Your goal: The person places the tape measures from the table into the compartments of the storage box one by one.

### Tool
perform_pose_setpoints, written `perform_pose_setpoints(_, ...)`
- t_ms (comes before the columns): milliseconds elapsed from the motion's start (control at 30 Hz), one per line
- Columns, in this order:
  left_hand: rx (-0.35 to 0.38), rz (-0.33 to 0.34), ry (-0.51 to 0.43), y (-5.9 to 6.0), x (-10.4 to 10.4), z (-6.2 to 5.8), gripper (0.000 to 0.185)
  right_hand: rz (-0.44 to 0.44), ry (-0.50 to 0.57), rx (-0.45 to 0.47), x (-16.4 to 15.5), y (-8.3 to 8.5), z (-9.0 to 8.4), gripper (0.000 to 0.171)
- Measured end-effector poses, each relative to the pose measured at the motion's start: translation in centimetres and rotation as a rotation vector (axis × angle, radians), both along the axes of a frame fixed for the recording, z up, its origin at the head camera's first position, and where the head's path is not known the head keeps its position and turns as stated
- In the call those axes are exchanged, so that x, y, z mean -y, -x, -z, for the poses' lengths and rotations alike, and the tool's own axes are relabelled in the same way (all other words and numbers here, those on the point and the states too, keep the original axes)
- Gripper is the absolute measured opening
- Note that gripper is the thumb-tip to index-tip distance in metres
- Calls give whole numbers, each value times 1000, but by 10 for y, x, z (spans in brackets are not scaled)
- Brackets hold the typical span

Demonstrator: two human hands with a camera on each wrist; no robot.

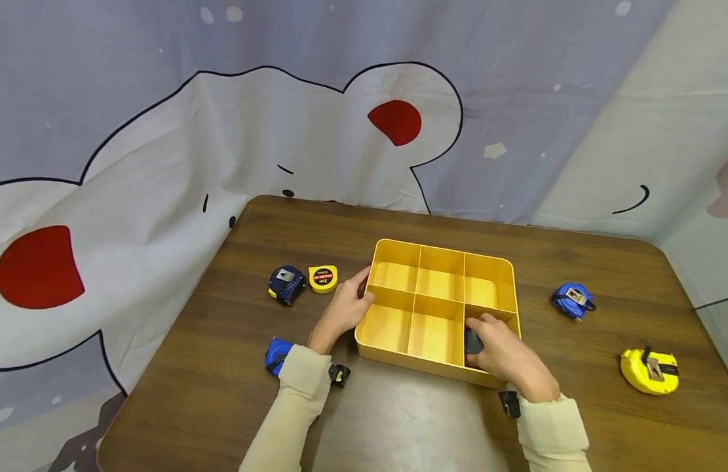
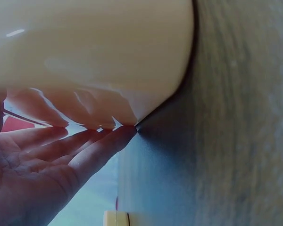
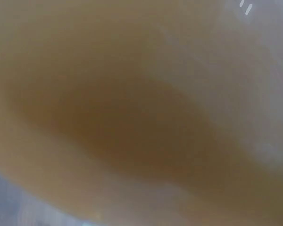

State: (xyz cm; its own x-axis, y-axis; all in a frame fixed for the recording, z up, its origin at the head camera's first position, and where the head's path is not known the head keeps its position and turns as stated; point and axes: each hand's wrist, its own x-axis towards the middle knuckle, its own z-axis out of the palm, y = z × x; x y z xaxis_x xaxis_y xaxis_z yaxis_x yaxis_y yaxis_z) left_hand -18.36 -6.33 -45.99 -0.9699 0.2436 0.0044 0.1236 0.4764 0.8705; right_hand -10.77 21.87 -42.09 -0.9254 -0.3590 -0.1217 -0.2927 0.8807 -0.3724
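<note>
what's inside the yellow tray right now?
The yellow tray has six compartments; five look empty. In the near right one, the right hand holds a dark object, mostly covered by fingers, so its kind is unclear. The left hand rests against the tray's left wall.

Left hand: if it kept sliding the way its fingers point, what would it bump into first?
The left hand points up and to the right, and its fingers already touch the left wall of the yellow tray. So it would meet that wall first. The left wrist view shows fingertips against the tray's side.
</note>
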Motion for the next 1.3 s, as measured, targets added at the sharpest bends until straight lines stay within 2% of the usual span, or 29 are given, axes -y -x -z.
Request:
perform_pose_setpoints(333, -7, -5, -13, 1, 0, 0, 57, 15, -6, 31, 2, 1, 1, 58)
perform_pose_setpoints(800, 31, -22, -36, 1, 0, 1, 57, 32, -16, 28, 4, 3, 2, 57)
perform_pose_setpoints(1033, 22, -36, -40, 0, 0, 0, 57, 39, -15, 41, 6, 3, 4, 54)
perform_pose_setpoints(1300, 20, -34, -48, -1, 0, 1, 57, 40, -2, 47, 4, -1, -3, 53)
